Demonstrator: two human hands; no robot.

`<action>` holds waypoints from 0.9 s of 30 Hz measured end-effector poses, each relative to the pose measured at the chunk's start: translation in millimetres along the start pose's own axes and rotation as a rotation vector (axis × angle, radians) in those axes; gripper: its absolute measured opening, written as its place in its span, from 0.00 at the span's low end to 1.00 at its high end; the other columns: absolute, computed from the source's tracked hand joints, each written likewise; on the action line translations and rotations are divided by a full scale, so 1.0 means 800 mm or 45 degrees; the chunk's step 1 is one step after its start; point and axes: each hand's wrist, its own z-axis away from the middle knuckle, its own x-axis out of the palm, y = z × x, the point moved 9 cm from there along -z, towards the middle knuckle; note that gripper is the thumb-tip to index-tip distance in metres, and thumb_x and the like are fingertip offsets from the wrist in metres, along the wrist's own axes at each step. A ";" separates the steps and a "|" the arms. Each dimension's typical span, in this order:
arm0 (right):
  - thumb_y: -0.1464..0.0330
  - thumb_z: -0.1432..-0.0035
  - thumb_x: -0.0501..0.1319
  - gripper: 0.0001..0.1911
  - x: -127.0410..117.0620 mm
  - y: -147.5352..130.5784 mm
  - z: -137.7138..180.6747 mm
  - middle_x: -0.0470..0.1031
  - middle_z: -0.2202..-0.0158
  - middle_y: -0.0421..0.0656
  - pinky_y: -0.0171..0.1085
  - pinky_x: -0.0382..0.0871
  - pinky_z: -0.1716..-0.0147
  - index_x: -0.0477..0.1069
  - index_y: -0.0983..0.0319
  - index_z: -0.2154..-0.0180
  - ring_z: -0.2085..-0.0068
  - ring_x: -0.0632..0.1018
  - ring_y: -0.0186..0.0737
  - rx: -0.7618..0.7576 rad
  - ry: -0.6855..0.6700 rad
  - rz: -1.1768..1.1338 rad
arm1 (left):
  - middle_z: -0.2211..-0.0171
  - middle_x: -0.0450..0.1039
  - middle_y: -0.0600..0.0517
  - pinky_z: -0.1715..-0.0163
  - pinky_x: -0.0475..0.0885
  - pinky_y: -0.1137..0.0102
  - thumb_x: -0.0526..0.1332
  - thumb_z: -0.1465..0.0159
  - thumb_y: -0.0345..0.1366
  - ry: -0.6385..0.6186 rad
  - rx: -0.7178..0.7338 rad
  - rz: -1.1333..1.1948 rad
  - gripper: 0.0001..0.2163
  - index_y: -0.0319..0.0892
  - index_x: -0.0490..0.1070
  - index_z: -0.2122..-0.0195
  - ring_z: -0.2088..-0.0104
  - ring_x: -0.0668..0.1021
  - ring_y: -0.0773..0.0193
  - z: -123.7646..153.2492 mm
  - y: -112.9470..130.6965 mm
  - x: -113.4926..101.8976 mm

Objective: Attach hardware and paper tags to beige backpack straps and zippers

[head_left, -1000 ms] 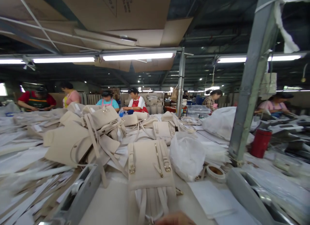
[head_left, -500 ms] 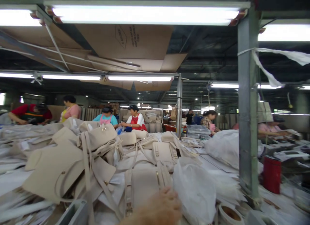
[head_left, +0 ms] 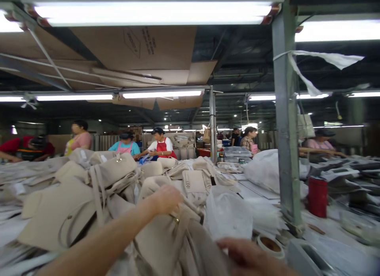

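Note:
A beige backpack [head_left: 175, 244] with gold buckles is lifted and tilted in front of me. My left hand [head_left: 164, 198] reaches in from the lower left, its fingers closed over the top of this backpack. My right hand [head_left: 246, 256] shows at the bottom edge, blurred, just right of the backpack's lower side. Whether it touches the bag, and how its fingers lie, I cannot make out.
More beige bags [head_left: 74, 200] are heaped to the left and behind. A clear plastic bag [head_left: 228, 212] and a tape roll [head_left: 268, 244] lie to the right. A metal post [head_left: 286, 149] and a red canister [head_left: 317, 197] stand beyond. Several people work across the table.
The backpack lay flat on the table before; now it is raised and held at its top by my left hand. My right hand has come in at the bottom right.

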 end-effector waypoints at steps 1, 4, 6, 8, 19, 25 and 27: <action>0.69 0.52 0.67 0.12 -0.018 -0.060 -0.016 0.79 0.64 0.42 0.39 0.68 0.63 0.78 0.55 0.62 0.59 0.77 0.46 -0.239 0.031 0.326 | 0.77 0.72 0.51 0.51 0.62 0.59 0.70 0.59 0.30 0.003 -0.012 -0.107 0.11 0.45 0.67 0.82 0.63 0.75 0.50 0.003 0.010 -0.031; 0.76 0.50 0.61 0.08 -0.035 -0.252 -0.038 0.75 0.75 0.42 0.39 0.62 0.65 0.76 0.59 0.71 0.68 0.75 0.41 -0.843 0.363 1.344 | 0.73 0.74 0.51 0.55 0.64 0.63 0.63 0.48 0.37 0.122 -0.048 -0.343 0.06 0.44 0.68 0.77 0.62 0.75 0.53 0.022 0.051 -0.116; 0.80 0.46 0.57 0.11 -0.011 -0.355 -0.039 0.75 0.74 0.42 0.39 0.60 0.64 0.75 0.61 0.71 0.68 0.75 0.39 -1.053 0.555 1.824 | 0.71 0.75 0.51 0.59 0.67 0.65 0.60 0.44 0.42 0.296 -0.120 -0.272 0.09 0.43 0.70 0.74 0.64 0.76 0.55 0.047 0.075 -0.153; 0.80 0.41 0.55 0.11 0.033 -0.428 -0.030 0.76 0.69 0.46 0.43 0.59 0.60 0.75 0.64 0.66 0.62 0.75 0.42 -1.282 0.729 2.066 | 0.70 0.77 0.50 0.62 0.70 0.65 0.59 0.43 0.46 0.467 -0.226 0.022 0.13 0.41 0.73 0.67 0.64 0.78 0.54 0.083 0.080 -0.161; 0.72 0.37 0.55 0.12 0.205 -0.202 -0.054 0.65 0.39 0.54 0.53 0.52 0.38 0.72 0.62 0.53 0.38 0.63 0.51 -1.435 0.238 1.661 | 0.67 0.80 0.48 0.53 0.72 0.62 0.68 0.49 0.52 0.639 -0.604 1.012 0.21 0.40 0.76 0.63 0.57 0.79 0.52 0.248 -0.081 0.027; 0.73 0.46 0.60 0.27 0.178 -0.010 -0.034 0.57 0.33 0.51 0.58 0.54 0.37 0.67 0.58 0.43 0.33 0.57 0.59 -0.766 0.023 1.133 | 0.67 0.80 0.49 0.54 0.72 0.63 0.63 0.44 0.47 0.483 -0.586 0.754 0.16 0.40 0.75 0.62 0.58 0.79 0.52 0.235 -0.076 0.017; 0.76 0.44 0.56 0.27 0.181 0.035 -0.035 0.61 0.35 0.55 0.54 0.58 0.38 0.67 0.60 0.42 0.35 0.62 0.55 -0.707 -0.052 0.958 | 0.66 0.79 0.47 0.56 0.71 0.65 0.61 0.42 0.44 0.460 -0.622 0.415 0.13 0.40 0.75 0.64 0.59 0.79 0.52 0.242 -0.083 0.013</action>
